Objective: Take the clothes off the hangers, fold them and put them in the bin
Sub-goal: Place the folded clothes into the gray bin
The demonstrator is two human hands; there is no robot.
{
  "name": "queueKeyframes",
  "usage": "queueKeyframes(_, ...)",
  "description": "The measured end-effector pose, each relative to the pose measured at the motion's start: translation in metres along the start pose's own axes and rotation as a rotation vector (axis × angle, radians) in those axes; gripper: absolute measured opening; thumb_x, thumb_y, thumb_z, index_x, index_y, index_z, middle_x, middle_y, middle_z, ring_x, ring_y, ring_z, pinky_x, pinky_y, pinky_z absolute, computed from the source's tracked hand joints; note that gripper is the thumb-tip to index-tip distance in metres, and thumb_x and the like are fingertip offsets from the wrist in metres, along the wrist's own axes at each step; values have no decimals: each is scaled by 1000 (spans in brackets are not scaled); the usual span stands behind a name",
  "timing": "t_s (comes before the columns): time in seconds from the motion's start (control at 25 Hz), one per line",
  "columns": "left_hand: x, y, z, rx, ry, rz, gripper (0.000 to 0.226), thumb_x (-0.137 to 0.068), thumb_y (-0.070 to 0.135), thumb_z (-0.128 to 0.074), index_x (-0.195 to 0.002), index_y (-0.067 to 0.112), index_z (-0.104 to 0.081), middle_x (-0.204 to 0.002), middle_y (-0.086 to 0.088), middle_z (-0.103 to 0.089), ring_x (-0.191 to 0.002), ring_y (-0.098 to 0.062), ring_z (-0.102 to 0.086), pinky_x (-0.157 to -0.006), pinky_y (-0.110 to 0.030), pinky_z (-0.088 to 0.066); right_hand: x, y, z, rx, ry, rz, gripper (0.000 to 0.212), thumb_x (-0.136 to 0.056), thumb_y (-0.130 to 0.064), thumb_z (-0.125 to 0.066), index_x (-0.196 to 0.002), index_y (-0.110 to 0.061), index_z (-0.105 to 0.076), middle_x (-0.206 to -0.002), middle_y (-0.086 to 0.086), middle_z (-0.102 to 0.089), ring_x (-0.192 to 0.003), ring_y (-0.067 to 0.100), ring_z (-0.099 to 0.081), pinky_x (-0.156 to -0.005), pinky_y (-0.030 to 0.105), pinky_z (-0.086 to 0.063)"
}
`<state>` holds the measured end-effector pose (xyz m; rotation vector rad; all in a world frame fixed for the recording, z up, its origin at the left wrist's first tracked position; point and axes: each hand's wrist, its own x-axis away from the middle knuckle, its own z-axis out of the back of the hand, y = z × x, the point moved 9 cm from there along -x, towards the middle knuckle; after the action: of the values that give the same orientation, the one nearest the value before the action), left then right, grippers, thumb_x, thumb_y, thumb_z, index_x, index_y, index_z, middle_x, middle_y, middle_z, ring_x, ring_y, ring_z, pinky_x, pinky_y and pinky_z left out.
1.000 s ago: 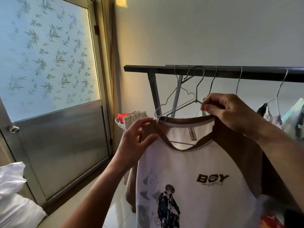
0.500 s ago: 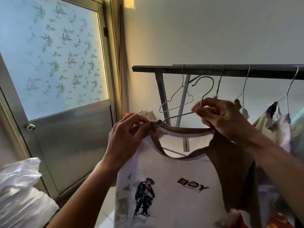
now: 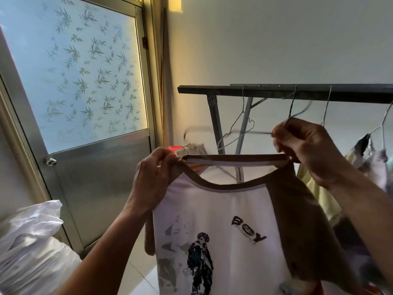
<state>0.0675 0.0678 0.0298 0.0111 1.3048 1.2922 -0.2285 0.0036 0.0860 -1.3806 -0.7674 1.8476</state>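
Room: pale wall behind, frosted-glass door (image 3: 74, 81) on the left, dark rack rail (image 3: 276, 93) crossing top right.
Elbow room: open gap between door and rail end; white bag (image 3: 32, 241) crowding bottom left, hanging clothes (image 3: 370, 158) bunched at the right edge.
Left hand (image 3: 155, 177): pinching the t-shirt (image 3: 223, 220) at one shoulder by the collar, fingers curled tight.
Right hand (image 3: 306, 154): clamped on the collar's other end, plus a blurry wire hanger (image 3: 251, 132) up above the neckline.
T-shirt: stretched between both hands, in front of the rack, rest hanging loose.
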Motion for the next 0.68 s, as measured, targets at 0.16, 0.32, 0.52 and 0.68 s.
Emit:
queueKeyframes(0.16,3,16,-10,111,-63,-8,22,-100,15,-47,-81,25,-53,-67,10,-55,-55,6,-54,-51,-7,-39,0,21,8,-421,159,-147,12,-89,-26,-58,-81,-19,-63,-70,-1,-68,-53,10,-51,-46,21,-43)
queueKeyframes(0.32,-2,15,-24,26,-121,-26,19,-101,23,-47,-84,24,-56,-72,5,-60,-64,-5,-55,-59,-21,-45,-4,28,-1,-820,194,-199,9,-87,-28,-58,-86,-20,-62,-82,-1,-75,-60,8,-65,-52,19,-52)
queueKeyframes(0.52,-2,1,-30,-22,-171,2,18,-100,23,-50,-84,22,-57,-68,6,-59,-61,-9,-52,-61,-31,-44,-8,11,41,-268,415,-80,21,-93,-15,-58,-73,-10,-57,-46,3,-60,-30,11,-41,-33,17,-27)
queueKeyframes(0.68,-6,-1,-31,-10,-174,17,19,-99,22,-51,-80,23,-57,-66,6,-59,-60,-8,-51,-61,-30,-44,-38,23,15,102,183,-236,24,-95,-15,-57,-73,-5,-56,-58,15,-62,-28,8,-42,-31,15,-30)
